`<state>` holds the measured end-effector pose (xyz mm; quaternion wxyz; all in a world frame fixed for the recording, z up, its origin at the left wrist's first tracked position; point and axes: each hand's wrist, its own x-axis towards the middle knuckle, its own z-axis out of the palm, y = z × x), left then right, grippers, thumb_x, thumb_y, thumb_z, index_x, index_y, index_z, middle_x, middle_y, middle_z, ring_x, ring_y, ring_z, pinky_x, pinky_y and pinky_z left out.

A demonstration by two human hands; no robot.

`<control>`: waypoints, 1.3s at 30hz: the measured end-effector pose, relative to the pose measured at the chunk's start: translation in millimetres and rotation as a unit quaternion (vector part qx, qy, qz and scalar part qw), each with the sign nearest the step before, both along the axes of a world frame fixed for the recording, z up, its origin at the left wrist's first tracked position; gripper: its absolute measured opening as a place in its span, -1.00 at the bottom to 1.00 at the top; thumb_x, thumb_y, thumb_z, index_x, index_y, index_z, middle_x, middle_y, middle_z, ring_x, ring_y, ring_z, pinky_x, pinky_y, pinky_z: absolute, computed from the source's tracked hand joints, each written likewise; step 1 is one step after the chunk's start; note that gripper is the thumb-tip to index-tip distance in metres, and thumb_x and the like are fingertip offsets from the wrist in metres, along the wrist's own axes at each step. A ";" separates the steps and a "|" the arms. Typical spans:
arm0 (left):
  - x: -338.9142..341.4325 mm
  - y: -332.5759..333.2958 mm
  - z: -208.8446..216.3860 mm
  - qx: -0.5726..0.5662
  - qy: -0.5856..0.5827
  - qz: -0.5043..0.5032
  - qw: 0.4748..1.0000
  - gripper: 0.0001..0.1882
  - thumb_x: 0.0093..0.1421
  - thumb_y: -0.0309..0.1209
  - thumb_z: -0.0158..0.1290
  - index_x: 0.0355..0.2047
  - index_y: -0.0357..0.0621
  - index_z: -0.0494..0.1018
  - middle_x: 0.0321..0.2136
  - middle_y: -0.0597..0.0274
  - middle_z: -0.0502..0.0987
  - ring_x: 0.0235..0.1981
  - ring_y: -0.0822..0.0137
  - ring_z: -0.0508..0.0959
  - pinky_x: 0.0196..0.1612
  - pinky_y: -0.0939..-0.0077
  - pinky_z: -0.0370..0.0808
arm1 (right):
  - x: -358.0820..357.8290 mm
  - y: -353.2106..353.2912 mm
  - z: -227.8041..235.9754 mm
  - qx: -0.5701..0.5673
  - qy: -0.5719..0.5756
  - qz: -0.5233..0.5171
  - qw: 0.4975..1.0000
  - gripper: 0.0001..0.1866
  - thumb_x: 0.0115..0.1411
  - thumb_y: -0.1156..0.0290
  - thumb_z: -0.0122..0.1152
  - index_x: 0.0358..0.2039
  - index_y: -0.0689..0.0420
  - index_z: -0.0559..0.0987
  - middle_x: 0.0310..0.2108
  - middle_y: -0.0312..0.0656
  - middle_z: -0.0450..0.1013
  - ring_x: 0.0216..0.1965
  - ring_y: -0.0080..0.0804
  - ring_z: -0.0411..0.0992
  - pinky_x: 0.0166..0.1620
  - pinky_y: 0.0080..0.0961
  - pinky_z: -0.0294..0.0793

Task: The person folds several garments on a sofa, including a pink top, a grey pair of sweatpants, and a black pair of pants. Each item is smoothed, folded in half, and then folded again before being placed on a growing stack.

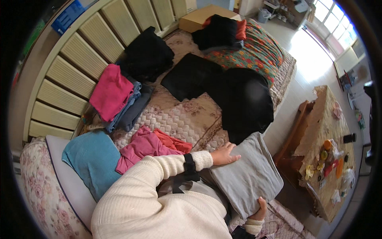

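Note:
A folded light grey garment lies in front of me at the right, over my lap and the edge of the bed. My left hand holds its far left edge, the thumb on the cloth. On the near right edge my right hand is closed, thumb on top and the other fingers hidden underneath. Just beyond the grey garment spreads a large black garment. Left of my left forearm lie a crumpled pink garment and a red one.
A pink folded garment tops a stack of jeans by the slatted headboard. Black clothes lie beyond it, and a blue-green cloth at left. A cardboard box stands far back. The cluttered table is at right.

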<state>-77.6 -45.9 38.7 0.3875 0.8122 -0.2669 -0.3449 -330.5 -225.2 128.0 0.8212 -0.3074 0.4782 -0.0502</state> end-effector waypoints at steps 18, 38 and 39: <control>24.9 92.4 77.1 -0.219 0.625 0.163 0.732 -0.42 0.03 -0.14 0.31 -0.03 -0.25 0.48 -0.14 0.25 0.56 -0.16 0.45 0.54 -0.02 0.65 0.44 | 82.7 0.7 57.5 -0.162 -0.145 0.184 0.959 -0.56 -0.06 0.46 0.13 -0.10 0.25 0.48 -0.16 -0.14 0.46 -0.16 -0.25 0.43 -0.09 -0.37 0.45; 116.2 552.5 36.6 -0.423 0.138 0.739 0.505 -0.40 -0.06 -0.22 0.36 0.01 0.01 0.42 -0.07 0.25 0.52 -0.05 0.18 0.49 -0.02 0.09 0.46 | 217.2 103.3 66.0 -0.103 -0.149 0.382 0.906 -0.49 0.24 0.43 0.12 0.20 0.06 0.30 0.07 -0.02 0.40 -0.07 -0.21 0.49 -0.04 -0.33 0.51; 119.6 560.3 25.2 -0.454 0.134 0.703 0.530 -0.38 -0.06 -0.22 0.36 0.02 0.01 0.41 -0.06 0.24 0.51 -0.05 0.17 0.49 -0.02 0.11 0.47 | 206.6 90.8 54.4 -0.090 -0.160 0.381 0.906 -0.52 0.24 0.43 0.12 0.18 0.07 0.32 0.06 -0.03 0.41 -0.08 -0.23 0.49 -0.06 -0.33 0.52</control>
